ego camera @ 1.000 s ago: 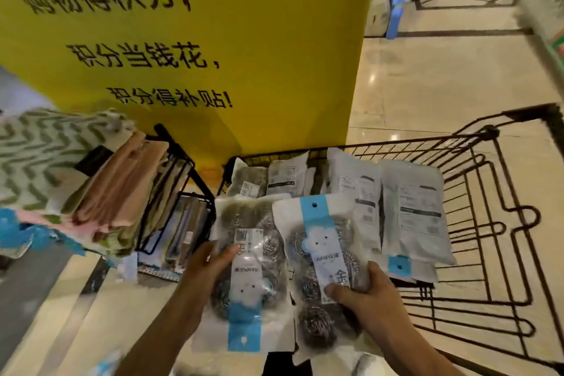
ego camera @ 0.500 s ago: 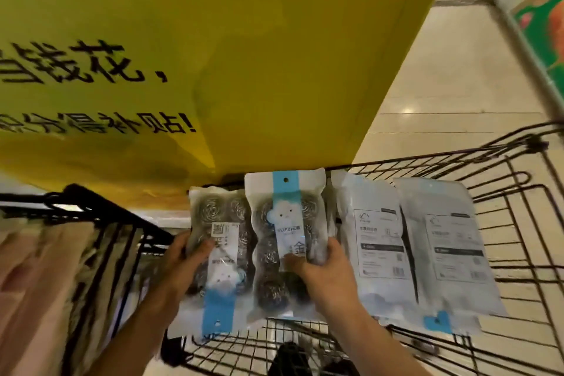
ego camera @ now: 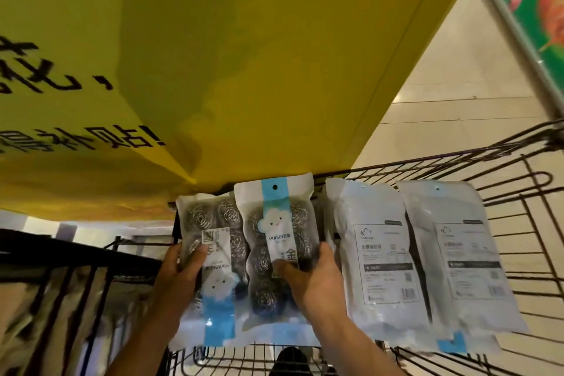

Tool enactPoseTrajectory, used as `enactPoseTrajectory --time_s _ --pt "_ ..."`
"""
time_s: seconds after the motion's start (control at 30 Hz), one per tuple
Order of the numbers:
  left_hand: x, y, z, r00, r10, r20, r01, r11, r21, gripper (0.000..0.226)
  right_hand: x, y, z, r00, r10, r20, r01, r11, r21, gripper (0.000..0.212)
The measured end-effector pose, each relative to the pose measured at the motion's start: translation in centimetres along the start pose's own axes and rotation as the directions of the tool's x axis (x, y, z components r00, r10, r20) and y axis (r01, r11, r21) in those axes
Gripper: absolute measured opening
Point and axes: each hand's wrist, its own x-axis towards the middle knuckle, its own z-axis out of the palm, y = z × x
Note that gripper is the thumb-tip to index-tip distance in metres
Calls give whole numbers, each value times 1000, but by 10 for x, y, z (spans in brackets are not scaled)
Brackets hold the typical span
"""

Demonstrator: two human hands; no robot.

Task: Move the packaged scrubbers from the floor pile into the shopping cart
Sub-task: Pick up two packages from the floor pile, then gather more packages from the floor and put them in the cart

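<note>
Left hand (ego camera: 183,265) grips left scrubber pack (ego camera: 210,256), right hand (ego camera: 311,278) grips right scrubber pack (ego camera: 277,241); both packs side by side over shopping cart (ego camera: 518,217). Two white packs (ego camera: 421,253) lie right inside. Yellow sign (ego camera: 244,70) far behind.

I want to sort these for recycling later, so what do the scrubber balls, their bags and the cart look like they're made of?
Scrubber balls: likely steel wire, shiny silvery coils showing through the film.
Bags: thin plastic, glossy, clear with white printed areas and blue strips; the two white packs beside them look the same.
Shopping cart: metal wire, dark, probably coated.
</note>
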Motion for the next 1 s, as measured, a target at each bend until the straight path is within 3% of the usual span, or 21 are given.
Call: enactPoseTrajectory --time_s 0.13,0.27,0.33,0.43,0.53,0.63,0.7,0.83,1.0 --pt "-9 4 -4 997 73 7 -73 996 56 38 -7 -3 1 1000 0 -19 0 1000 11 50" --pt "-4 0 -14 993 114 -43 -109 988 114 43 -28 -13 3 998 3 -67 7 988 153 54" --pt "-9 1 -17 989 147 -27 -142 980 141 53 -40 -18 2 991 -75 -112 81 995 57 67" --pt "-27 8 -24 984 179 -9 -176 972 153 68 -61 -29 -12 992 -91 -85 92 996 3 65" --pt "-42 13 -27 992 117 54 -125 978 170 52 -83 -31 -29 994 -106 -15 103 987 -121 55" --pt "-66 8 -31 985 84 152 -108 981 160 21 -108 -26 -50 992 -111 60 122 963 -241 49" --pt "-91 6 -32 979 34 200 -63 988 142 11 -122 -20 -67 989 -96 116 127 947 -295 33" --pt "-133 -1 -30 981 21 194 -47 990 131 13 -146 1 -98 979 -106 175 158 935 -316 11" --pt "-186 -35 -36 996 36 76 -47 988 145 12 -161 27 -123 972 -72 224 129 959 -253 3"
